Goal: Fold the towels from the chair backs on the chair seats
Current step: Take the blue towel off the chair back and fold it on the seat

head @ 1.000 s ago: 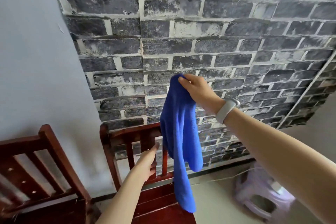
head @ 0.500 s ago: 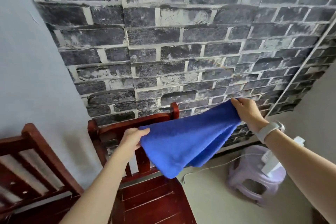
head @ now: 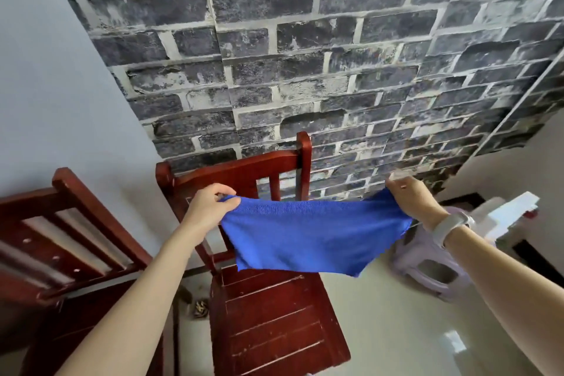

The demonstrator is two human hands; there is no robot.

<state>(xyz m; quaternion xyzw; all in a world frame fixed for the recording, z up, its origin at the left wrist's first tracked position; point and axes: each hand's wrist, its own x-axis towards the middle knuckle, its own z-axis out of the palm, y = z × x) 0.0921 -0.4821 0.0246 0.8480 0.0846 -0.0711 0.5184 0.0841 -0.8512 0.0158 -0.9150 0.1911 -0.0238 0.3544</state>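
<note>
A home room: wooden chairs (head: pixel 274 299), brick-pattern wallpaper (head: pixel 305 55), plastic stool (head: pixel 427 268), tiled floor (head: pixel 396 330)

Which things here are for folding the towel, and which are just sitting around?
For the job: blue towel, left hand, right hand, middle chair.

Just there: second chair, purple stool, white wristband, brick wall.

text: none legible | labels: none | brands: none | numbers: none | signs: none
</note>
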